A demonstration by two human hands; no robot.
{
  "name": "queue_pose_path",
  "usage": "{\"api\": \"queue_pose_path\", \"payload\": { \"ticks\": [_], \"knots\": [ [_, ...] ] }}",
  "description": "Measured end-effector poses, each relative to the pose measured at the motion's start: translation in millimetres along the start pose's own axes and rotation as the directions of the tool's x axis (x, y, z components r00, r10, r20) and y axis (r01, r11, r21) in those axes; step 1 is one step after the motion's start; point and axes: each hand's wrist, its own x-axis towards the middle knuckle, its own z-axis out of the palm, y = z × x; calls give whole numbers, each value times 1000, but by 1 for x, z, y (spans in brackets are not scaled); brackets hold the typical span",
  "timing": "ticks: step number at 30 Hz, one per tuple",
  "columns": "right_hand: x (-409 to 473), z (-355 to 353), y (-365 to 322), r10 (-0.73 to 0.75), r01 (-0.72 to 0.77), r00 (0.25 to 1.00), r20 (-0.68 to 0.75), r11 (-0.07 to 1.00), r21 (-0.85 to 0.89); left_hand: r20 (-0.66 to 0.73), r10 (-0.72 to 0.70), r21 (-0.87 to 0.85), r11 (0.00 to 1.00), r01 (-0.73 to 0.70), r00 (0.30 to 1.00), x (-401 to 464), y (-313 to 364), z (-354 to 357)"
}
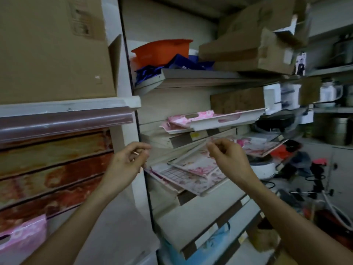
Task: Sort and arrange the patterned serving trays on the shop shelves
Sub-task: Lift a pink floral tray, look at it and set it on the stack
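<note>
Head camera, shop storeroom — two voices over one frame.

— What sits farthest left?

— A big cardboard box (51, 48) on a white ledge, rust-red slats below it, and a pink floral tray (23, 238) at the bottom left corner, well apart from either hand.

— And the left hand (127, 163)?

— Raised before the white upright of the shelving (141, 188), fingers curled, thumb meeting the fingertips. Blur keeps it unclear whether it pinches the near corner of the lower trays or nothing; its fingertips lie just beside that corner.

— Where are those trays?

— A slanted heap of pink-flowered trays (191, 175) lies on the sloping middle shelf, between the two hands and just below them. One thin, pale-edged tray (193, 150) stands tilted on top, running up toward the right hand.

— The right hand (227, 155)?

— Fingers bent, thumb and forefinger pinched at the upper end of that tilted tray; the hold looks like a grip, though the frame is soft.

— Above them?

— Two more pink trays with handle slots (215, 119) rest on the next shelf up, apart from both hands. Higher still, an orange tub (162, 50) and blue bags (177, 64).

— Farther right?

— Another floral tray (259, 146) lies just beyond the right hand; metal pots (332, 131) and white appliances (273, 98) fill the far shelves.
</note>
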Motion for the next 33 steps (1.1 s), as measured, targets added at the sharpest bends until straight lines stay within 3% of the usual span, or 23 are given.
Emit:
{"api": "queue_pose_path", "payload": {
  "ticks": [4, 8, 17, 21, 26, 33],
  "knots": [
    [37, -35, 8, 271, -252, 962, -29, 925, 285, 2, 35, 7, 999, -35, 999, 30, 17, 29],
    [73, -53, 17, 498, -468, 861, 105, 694, 547, 5, 58, 15, 998, -58, 998, 61, 15, 50],
    [129, -53, 31, 540, -548, 782, 311, 360, 755, 55, 12, -90, 996, -7, 998, 96, 7, 80],
    [137, -48, 31, 527, -498, 808, 264, 373, 783, 78, -80, -226, 969, 96, 994, 104, 5, 86],
    [137, -46, 30, 513, -402, 847, 142, 441, 802, 296, -282, -507, 763, 401, 913, 112, 11, 96],
    [114, -61, 31, 472, -336, 878, 77, 496, 801, 533, -310, -683, 392, 617, 787, 119, 13, 114]
  ]
}}
